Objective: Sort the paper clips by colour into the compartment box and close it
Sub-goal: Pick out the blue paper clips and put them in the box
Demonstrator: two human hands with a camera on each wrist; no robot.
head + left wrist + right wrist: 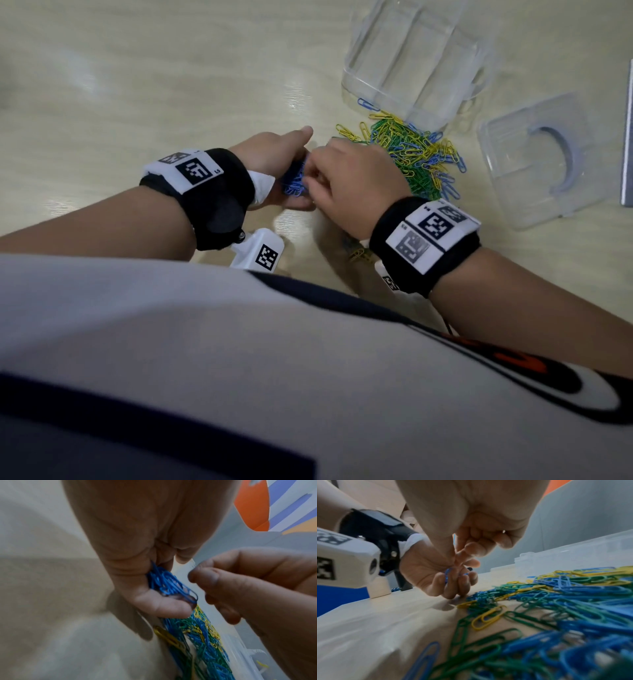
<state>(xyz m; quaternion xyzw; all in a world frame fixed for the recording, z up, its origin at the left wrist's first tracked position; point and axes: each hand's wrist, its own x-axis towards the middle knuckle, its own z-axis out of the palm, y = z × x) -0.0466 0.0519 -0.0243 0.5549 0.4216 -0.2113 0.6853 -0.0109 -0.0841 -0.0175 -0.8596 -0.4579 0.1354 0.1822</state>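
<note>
- Two hands, one mixed pile, two clear plastic pieces; loose clips are too many to count.
- Left hand (274,161): fingers cupped narrowly round a bunch of blue paper clips (294,180), held just above the table (137,85).
- Right hand (356,185): fingers curled, thumb and fingertips pinched together at the bunch; whether they grip a clip cannot be told.
- Mixed pile (411,154) of blue, green and yellow clips: just right of the hands.
- Compartment box (411,54): far right, touching the pile's far edge.
- Clear lid (534,161): right of the pile.
</note>
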